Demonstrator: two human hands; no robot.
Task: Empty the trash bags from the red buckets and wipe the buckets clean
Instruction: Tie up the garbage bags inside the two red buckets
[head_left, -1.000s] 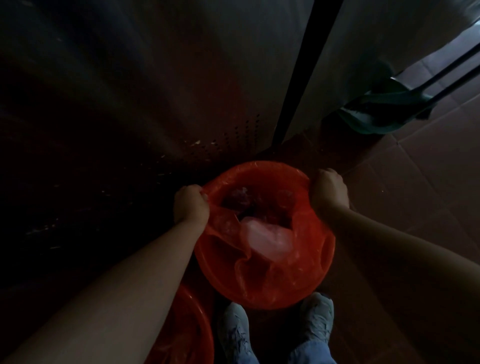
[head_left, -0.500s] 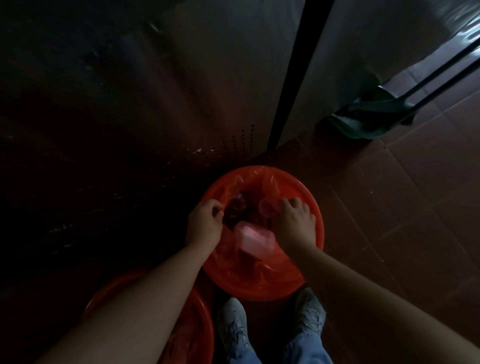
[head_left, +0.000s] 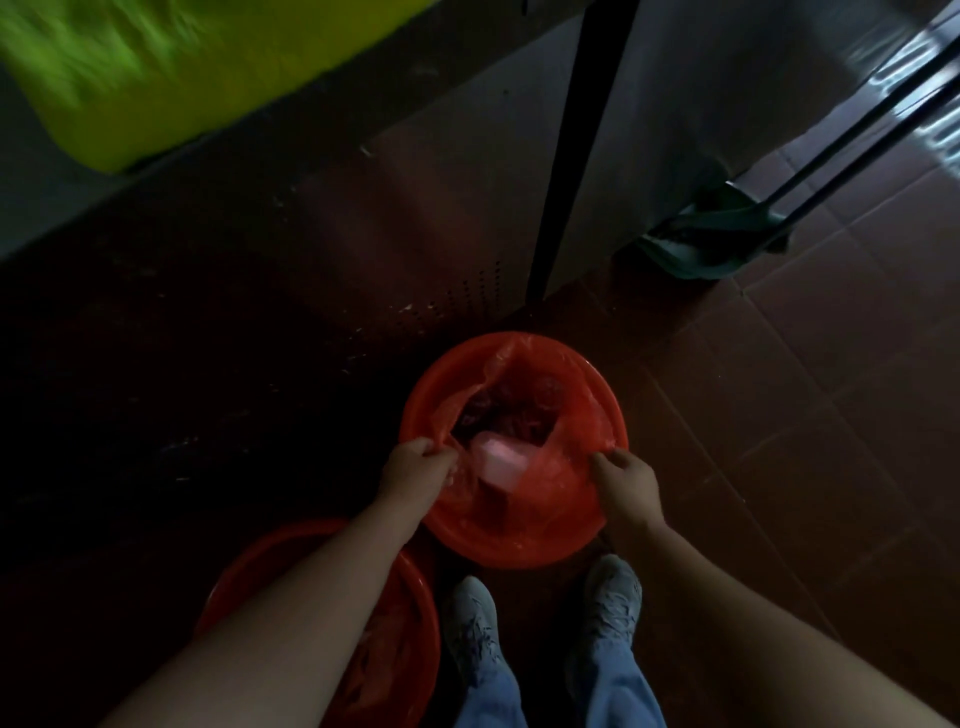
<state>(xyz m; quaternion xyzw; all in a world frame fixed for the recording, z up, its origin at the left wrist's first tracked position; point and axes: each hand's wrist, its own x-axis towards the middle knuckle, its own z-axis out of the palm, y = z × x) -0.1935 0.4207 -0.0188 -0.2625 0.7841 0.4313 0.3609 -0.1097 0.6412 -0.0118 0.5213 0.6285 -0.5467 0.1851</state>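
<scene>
A red bucket (head_left: 519, 545) stands on the floor just ahead of my feet, lined with a thin red trash bag (head_left: 550, 483). Inside the bag lies a pale pink block (head_left: 501, 460) among dark rubbish. My left hand (head_left: 415, 475) grips the bag's edge at the bucket's near left rim. My right hand (head_left: 626, 483) pinches the bag's edge at the near right rim. A second red bucket (head_left: 410, 613) sits lower left, mostly hidden under my left forearm.
A metal cabinet (head_left: 441, 208) with a dark vertical gap rises right behind the bucket. A green dustpan (head_left: 711, 244) with long black handles leans at the right. A blurred yellow-green thing (head_left: 156, 67) lies on the counter top left. Brown floor tiles spread to the right.
Both hands have come back from inside the bag's mouth to its near edge, left and right. The view has tilted up, showing the counter and the yellow-green thing.
</scene>
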